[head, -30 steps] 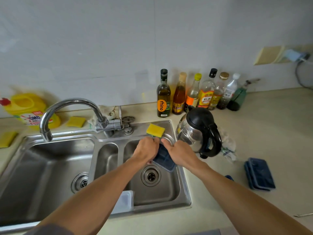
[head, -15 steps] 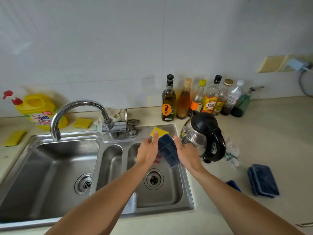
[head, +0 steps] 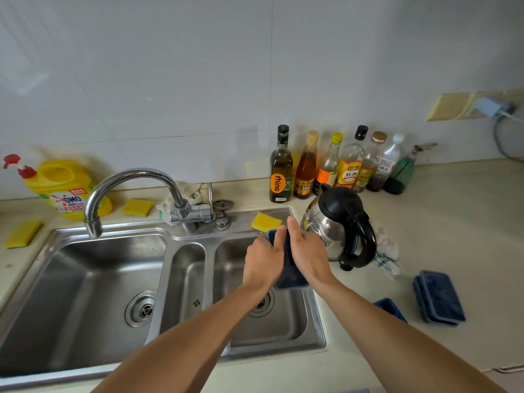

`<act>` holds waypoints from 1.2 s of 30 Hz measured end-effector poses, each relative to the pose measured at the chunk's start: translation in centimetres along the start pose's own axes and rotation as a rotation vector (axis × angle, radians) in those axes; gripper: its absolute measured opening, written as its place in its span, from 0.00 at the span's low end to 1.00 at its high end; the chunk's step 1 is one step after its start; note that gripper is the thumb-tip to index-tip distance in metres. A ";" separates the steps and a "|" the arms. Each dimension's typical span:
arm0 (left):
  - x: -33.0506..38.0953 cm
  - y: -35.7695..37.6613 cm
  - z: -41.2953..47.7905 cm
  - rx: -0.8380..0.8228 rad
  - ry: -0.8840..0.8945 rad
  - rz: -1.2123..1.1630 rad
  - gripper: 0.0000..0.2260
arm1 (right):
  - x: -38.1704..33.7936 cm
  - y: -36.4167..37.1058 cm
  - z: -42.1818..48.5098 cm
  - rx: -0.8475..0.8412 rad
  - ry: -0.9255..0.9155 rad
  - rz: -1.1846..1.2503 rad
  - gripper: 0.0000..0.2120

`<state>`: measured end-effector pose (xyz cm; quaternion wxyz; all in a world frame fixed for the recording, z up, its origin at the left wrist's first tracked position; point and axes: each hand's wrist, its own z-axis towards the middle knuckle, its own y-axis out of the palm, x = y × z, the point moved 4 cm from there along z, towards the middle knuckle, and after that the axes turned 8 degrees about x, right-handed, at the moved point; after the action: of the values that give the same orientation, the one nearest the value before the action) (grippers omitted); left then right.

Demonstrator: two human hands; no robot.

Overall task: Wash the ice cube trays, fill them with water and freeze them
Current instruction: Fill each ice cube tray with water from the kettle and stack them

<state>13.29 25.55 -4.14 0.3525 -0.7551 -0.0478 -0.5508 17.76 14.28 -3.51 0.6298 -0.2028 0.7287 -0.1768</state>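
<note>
Both hands have closed in on the tray since half a second ago, when the palms stood open on either side of it. The left hand (head: 263, 262) now wraps its fingers over the tray's (head: 292, 275) left edge while the right hand (head: 307, 255) presses against its right side, thumb up; each is grasping the dark blue tray, which stands on edge between them.

They hold it above the right basin of the sink (head: 317, 330), so anything that drips should fall toward the drain rather than onto the counter. No water runs: the tap (head: 133, 182) points its spout over the left basin, well apart from the tray. A yellow sponge (head: 265, 221) lies on the sink rim just behind the hands, near enough to pick up for scrubbing.

Two more trays (head: 439, 300) wait stacked on the counter to the right, and part of another blue piece (head: 390, 307) shows beside the right forearm. A kettle (head: 340, 225) stands just right of the hands.

Washing looks barely begun; the squeeze may be a flex to loosen or shake out the tray, though that is a guess.
</note>
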 end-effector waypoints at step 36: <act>0.3 -5.0 4.1 0.086 0.307 0.218 0.22 | -0.7 0.6 0.0 -0.582 0.001 0.161 0.21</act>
<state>14.36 31.54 -2.09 0.4452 -0.6470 0.0652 -0.6156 17.77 15.11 -3.23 0.5569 -0.3162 0.7627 0.0898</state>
